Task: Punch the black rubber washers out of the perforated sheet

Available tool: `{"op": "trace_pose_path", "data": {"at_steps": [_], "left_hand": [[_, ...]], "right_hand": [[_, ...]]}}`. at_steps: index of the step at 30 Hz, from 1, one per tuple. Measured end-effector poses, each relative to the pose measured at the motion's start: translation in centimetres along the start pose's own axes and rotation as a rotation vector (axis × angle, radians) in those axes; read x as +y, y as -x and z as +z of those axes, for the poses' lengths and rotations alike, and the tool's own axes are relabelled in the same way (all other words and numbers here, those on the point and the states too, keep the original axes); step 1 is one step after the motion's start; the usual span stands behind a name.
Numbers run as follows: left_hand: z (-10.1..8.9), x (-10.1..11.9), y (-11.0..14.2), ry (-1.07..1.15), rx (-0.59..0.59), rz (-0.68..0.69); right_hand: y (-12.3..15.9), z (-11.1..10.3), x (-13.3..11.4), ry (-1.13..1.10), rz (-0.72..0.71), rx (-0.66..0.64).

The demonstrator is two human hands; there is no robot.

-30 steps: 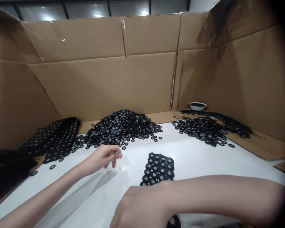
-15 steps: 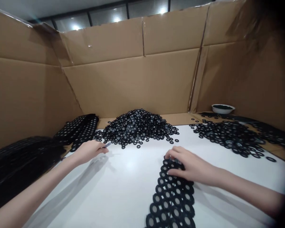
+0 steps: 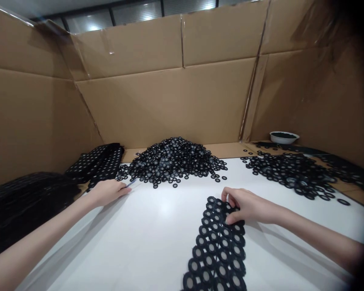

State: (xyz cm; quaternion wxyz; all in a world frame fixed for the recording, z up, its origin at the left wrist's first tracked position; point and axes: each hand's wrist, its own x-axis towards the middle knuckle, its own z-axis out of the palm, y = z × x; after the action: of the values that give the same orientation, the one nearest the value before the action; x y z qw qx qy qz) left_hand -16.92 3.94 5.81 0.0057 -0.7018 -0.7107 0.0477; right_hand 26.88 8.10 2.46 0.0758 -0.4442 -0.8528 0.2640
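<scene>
My left hand (image 3: 107,192) pinches a thin bluish tool (image 3: 130,183) just before the black ring pile (image 3: 172,161) — my right hand (image 3: 248,206), fingers curled, straddles the near-pile end of a black mesh-ring strip (image 3: 215,250) on the white tabletop (image 3: 145,242).

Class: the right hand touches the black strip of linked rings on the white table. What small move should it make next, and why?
Probably press the black strip of linked rings flat with the right hand: its fingers already lie on the strip's upper end, while the left hand is apart, beside the heap of loose black rings.
</scene>
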Motion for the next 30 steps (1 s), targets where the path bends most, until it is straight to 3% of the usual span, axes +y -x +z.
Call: {"op": "trace_pose_path", "data": {"at_steps": [7,10,13,16,21,25,30], "left_hand": [[0.0,-0.6,0.3,-0.107,0.002,-0.015],[-0.5,0.4,0.8,-0.132,0.049,-0.032],[-1.6,3.6,2.3,-0.136,0.129,0.010],[-3.1,8.5,4.5,-0.100,0.185,0.136],[-5.1,15.5,7.5,0.081,0.376,0.547],[-6.1,18.3,8.0,0.122,0.449,0.702],[-6.9,20.3,8.1,0.183,0.458,0.803]], "right_hand": [[-0.2,0.3,0.2,-0.027,0.005,0.006],[-0.2,0.3,0.3,-0.033,0.034,0.016],[-0.4,0.2,0.4,-0.039,0.050,0.002],[-0.8,0.1,0.6,-0.039,0.046,-0.021],[-1.3,0.4,0.9,-0.036,-0.019,-0.006],[-1.2,1.1,1.1,-0.099,-0.090,0.074],[-1.0,1.9,0.9,-0.235,-0.177,0.190]]}}
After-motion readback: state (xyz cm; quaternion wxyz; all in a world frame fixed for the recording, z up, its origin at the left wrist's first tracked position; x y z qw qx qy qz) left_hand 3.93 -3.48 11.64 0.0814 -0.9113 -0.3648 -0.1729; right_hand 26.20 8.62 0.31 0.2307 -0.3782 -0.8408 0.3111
